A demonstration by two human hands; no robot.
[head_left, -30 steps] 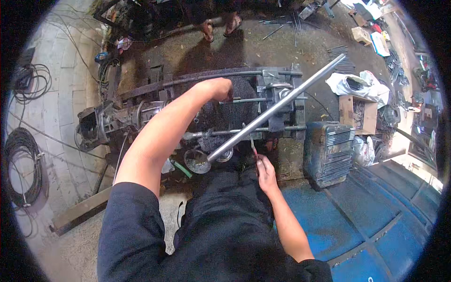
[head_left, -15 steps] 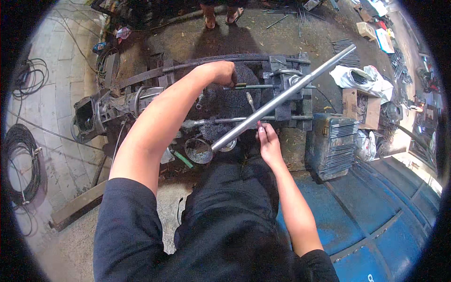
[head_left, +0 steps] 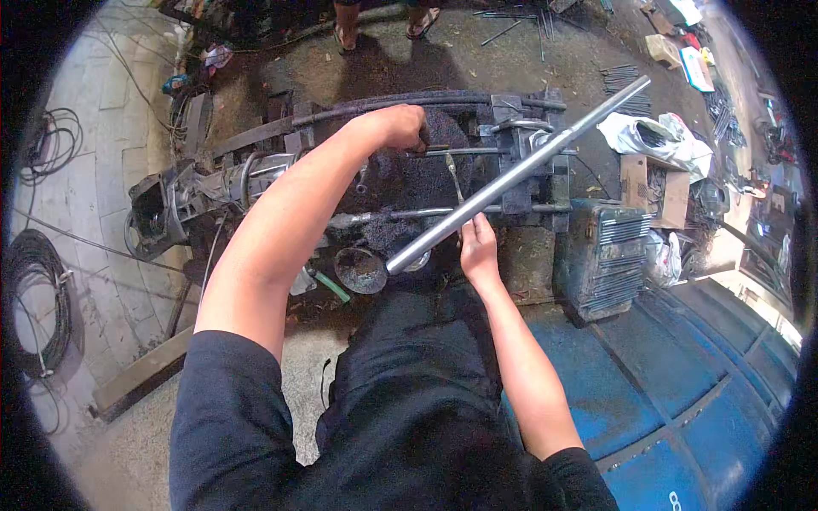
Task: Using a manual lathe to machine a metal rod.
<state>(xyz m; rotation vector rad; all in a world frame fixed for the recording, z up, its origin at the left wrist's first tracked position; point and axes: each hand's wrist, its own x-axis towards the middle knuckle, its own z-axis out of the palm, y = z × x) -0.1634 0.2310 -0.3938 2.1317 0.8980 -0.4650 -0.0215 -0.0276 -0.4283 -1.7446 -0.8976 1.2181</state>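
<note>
My left hand (head_left: pixel 404 128) is closed in a fist over the far side of a dark metal frame machine. A thin metal rod (head_left: pixel 477 152) runs out to the right from beneath it; what the fingers grip is hidden. Nearer me, my right hand (head_left: pixel 479 245) is closed around a slim tool (head_left: pixel 454 177) with a flared silver end, pointing away toward the rod. A long smooth metal tube (head_left: pixel 520 175) slants across in front of that tool, close above the right fingertips. Beneath lies a heap of dark granules (head_left: pixel 417 175).
A funnel-shaped cup (head_left: pixel 360 270) and a green-handled tool (head_left: pixel 331 285) are near my body. At right stand a dark box bundled with rods (head_left: pixel 603 260), a cardboard box (head_left: pixel 654 192) and a white sack (head_left: pixel 656 140). Coiled cable (head_left: pixel 38 302) lies left. Another person's feet (head_left: pixel 422 24) are ahead.
My right hand has moved slightly away from me and left, bringing the slim tool's flared end up to the thin rod. My left fist has stayed nearly in place.
</note>
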